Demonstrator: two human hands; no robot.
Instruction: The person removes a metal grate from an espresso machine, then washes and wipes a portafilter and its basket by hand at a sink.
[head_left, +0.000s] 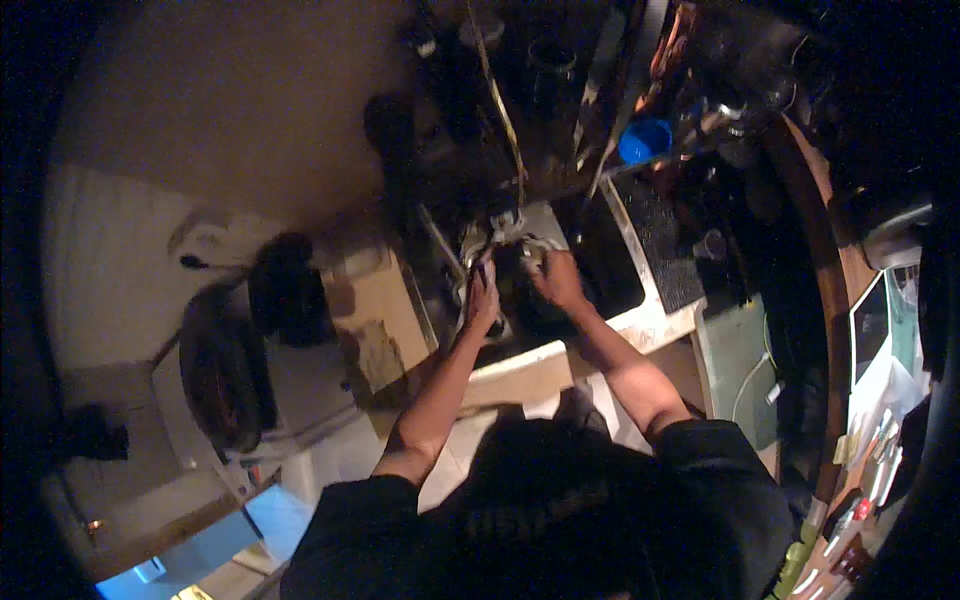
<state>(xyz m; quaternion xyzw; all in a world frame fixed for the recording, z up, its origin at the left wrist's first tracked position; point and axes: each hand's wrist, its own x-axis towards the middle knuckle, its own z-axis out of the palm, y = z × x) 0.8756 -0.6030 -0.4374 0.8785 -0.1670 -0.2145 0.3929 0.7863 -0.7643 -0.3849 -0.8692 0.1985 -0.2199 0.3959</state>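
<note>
My left hand (484, 296) reaches forward over a dark, cluttered work surface. Its fingers close around a slender dark object (482, 274), too blurred to name. To its right, my right hand (559, 279) has bent fingers at a pale curved piece (534, 250); the fingertips are hidden, so I cannot tell whether they grip it. Between and just beyond both hands lie pale, metallic-looking parts (504, 222) in deep shadow. A flat light-grey plate (541, 219) shows behind them.
A blue cup (645, 141) stands far right, with a small translucent cup (709, 244) nearer. A dark mesh panel (679, 262) lies beside a pale frame edge (634, 232). Left are a tan board (382, 300) and a dark rounded object (225, 367). Papers (885, 382) crowd the right rim.
</note>
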